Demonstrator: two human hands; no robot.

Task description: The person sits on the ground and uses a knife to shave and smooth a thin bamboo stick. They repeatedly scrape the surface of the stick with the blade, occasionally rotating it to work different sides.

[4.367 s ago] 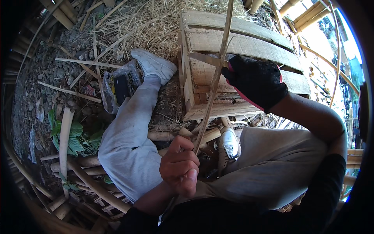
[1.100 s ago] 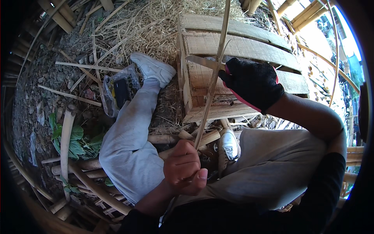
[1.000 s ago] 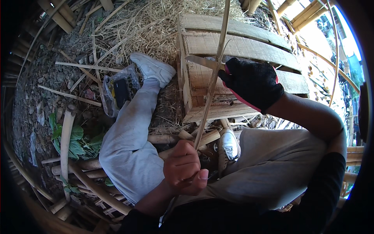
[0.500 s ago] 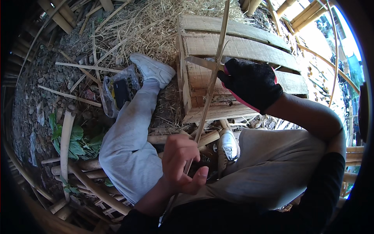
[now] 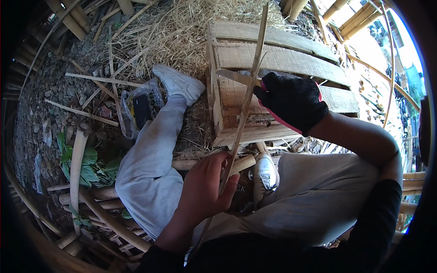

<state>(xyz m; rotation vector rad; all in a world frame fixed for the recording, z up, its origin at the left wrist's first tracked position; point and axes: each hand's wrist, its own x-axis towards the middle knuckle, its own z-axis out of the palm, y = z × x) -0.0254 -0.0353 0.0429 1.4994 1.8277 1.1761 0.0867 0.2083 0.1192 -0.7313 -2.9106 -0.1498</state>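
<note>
A long thin bamboo strip point(image 5: 241, 119) runs slantwise from near my lap up over a slatted wooden crate. My bare left hand point(image 5: 207, 184) grips its lower part between thumb and fingers. On my right hand point(image 5: 293, 101) is a black glove with a pink edge, closed round the handle of a knife. The knife blade point(image 5: 236, 77) points left and lies across the strip above the crate, touching or very near it. A thin curled sliver point(image 5: 261, 60) stands off the strip just above the blade. Most of the knife's handle is hidden in the glove.
The wooden crate point(image 5: 277, 57) stands before me, between my outstretched left leg and my right arm. Dry straw point(image 5: 182, 27) covers ground behind it. To the left lie a clear plastic bag point(image 5: 129, 119) with a dark object, loose bamboo slivers point(image 5: 82, 111) and leafy green plants point(image 5: 88, 166).
My left hand has moved up along the strip and closed round it; its fingers were looser before. My right hand and the knife have shifted only slightly.
</note>
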